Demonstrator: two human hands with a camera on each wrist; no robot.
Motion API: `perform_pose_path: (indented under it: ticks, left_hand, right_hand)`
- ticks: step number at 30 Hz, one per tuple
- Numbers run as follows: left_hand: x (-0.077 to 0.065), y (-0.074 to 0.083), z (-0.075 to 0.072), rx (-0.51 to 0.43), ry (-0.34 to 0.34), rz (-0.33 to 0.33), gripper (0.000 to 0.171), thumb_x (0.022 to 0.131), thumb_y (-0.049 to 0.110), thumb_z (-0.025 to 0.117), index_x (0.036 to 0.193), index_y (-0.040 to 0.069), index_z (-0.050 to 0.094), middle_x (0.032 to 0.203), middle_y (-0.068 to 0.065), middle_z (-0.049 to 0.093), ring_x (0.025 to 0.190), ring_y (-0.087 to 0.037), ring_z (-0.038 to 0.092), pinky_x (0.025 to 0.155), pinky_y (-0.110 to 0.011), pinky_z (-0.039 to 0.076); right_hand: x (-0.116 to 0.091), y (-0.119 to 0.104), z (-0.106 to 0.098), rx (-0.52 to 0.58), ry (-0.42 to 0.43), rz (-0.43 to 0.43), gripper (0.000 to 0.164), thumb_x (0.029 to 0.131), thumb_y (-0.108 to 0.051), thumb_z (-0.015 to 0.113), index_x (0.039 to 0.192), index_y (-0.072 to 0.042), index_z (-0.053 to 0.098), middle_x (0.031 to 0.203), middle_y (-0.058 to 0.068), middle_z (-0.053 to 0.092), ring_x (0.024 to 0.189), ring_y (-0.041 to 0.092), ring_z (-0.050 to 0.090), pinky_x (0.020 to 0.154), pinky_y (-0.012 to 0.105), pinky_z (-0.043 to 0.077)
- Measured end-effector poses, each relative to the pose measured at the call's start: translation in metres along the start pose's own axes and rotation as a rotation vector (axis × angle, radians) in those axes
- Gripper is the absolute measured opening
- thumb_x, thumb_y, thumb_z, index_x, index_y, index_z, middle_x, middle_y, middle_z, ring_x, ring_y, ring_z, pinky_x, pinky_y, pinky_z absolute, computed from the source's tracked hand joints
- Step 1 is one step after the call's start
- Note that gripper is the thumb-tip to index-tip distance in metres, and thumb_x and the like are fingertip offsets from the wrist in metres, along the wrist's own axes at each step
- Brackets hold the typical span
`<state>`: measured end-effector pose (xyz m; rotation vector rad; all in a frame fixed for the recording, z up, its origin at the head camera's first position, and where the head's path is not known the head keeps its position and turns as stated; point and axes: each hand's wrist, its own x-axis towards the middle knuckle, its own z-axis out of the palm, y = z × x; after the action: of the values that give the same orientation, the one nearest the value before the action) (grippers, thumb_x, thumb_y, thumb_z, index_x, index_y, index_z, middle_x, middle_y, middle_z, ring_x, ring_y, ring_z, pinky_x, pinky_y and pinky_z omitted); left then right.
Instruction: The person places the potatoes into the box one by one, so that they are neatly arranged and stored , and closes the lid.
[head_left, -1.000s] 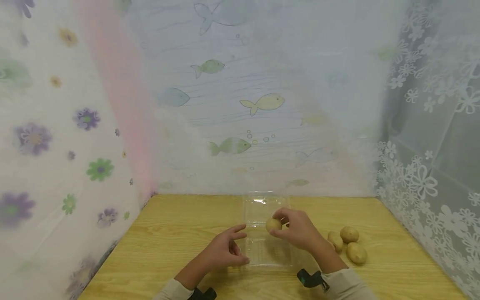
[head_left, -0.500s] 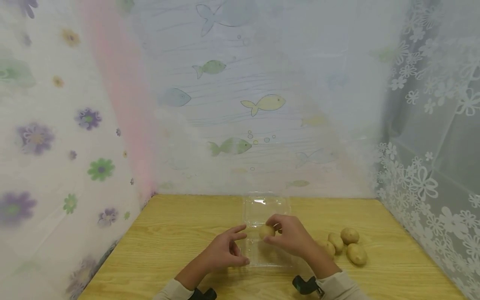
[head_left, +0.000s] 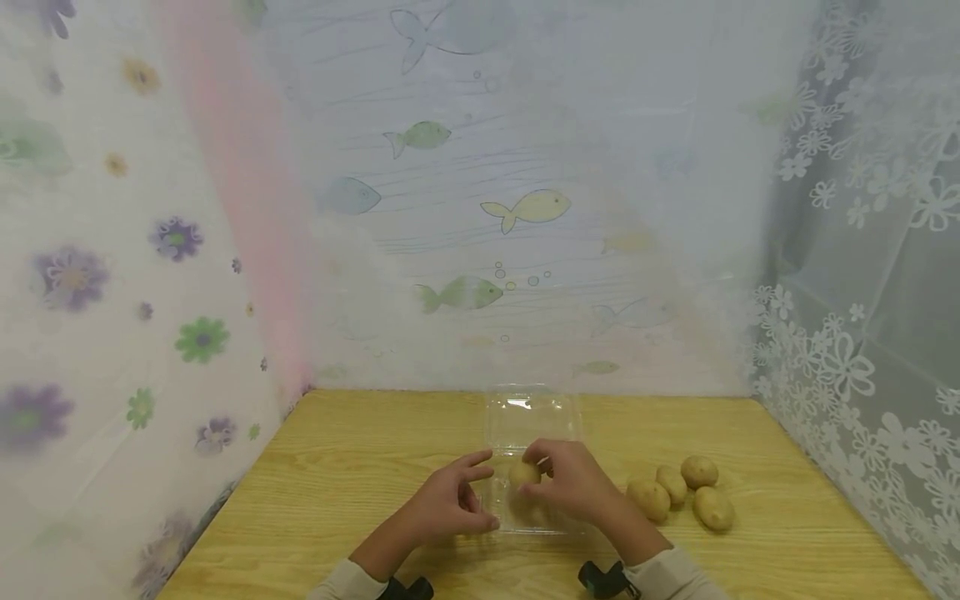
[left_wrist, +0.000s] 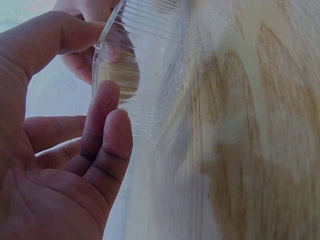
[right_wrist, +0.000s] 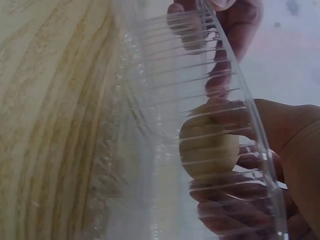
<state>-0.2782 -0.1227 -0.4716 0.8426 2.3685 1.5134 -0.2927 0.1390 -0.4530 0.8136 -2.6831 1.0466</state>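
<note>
A clear plastic clamshell container (head_left: 551, 521) stands on the table, its lid (head_left: 532, 421) folded back toward the wall. My right hand (head_left: 573, 483) pinches a pale yellow potato (head_left: 524, 476) between thumb and fingers, low over the container's base. In the right wrist view, the potato (right_wrist: 207, 145) shows through the ribbed wall. My left hand (head_left: 450, 498) lies along the container's left side with fingers spread. The left wrist view has its thumb tip at the rim (left_wrist: 96, 70) and two bent fingers (left_wrist: 117, 140) beside the outer wall.
Several loose potatoes (head_left: 713, 508) lie grouped on the wooden table (head_left: 360, 450) right of the container, close to my right forearm. A fish-patterned sheet (head_left: 420, 233) hangs behind the table. Flower-patterned sheets (head_left: 105, 350) hang at both sides.
My right hand has moved left and nearer to me with the potato, down into the container's base. Another potato, earlier behind the right forearm, has come into view. My left hand stays put.
</note>
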Motion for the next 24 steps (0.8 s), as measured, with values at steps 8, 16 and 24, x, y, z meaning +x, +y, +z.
perform_pose_path:
  ticks: [8, 16, 24]
  left_hand:
    - [0.0, 0.002, -0.001, 0.015, -0.006, -0.018, 0.093, 0.083, 0.02, 0.087, 0.161, 0.01, 0.037, 0.145, -0.024, 0.059, 0.076, -0.011, 0.069, 0.068, -0.025, 0.057]
    - [-0.001, 0.002, -0.002, 0.018, -0.014, -0.022, 0.093, 0.084, 0.02, 0.086, 0.161, 0.01, 0.036, 0.15, -0.023, 0.055, 0.078, -0.013, 0.07, 0.068, -0.026, 0.057]
    - [-0.001, 0.0, 0.0, 0.011, -0.013, -0.014, 0.09, 0.087, 0.023, 0.084, 0.162, 0.012, 0.036, 0.155, -0.024, 0.049, 0.081, -0.011, 0.069, 0.072, -0.026, 0.057]
  right_hand:
    - [0.0, -0.001, 0.006, 0.013, -0.031, 0.02, 0.034, 0.079, -0.023, 0.092, 0.104, -0.01, 0.073, 0.105, 0.004, 0.077, 0.089, 0.023, 0.076, 0.077, 0.038, 0.062]
    - [0.0, -0.001, 0.009, -0.019, -0.048, 0.029, 0.034, 0.078, -0.024, 0.093, 0.104, -0.011, 0.074, 0.106, 0.003, 0.077, 0.09, 0.022, 0.076, 0.076, 0.032, 0.061]
    - [-0.001, 0.003, 0.012, -0.02, -0.063, 0.034, 0.035, 0.079, -0.027, 0.092, 0.105, -0.011, 0.076, 0.107, 0.002, 0.077, 0.09, 0.021, 0.076, 0.076, 0.029, 0.061]
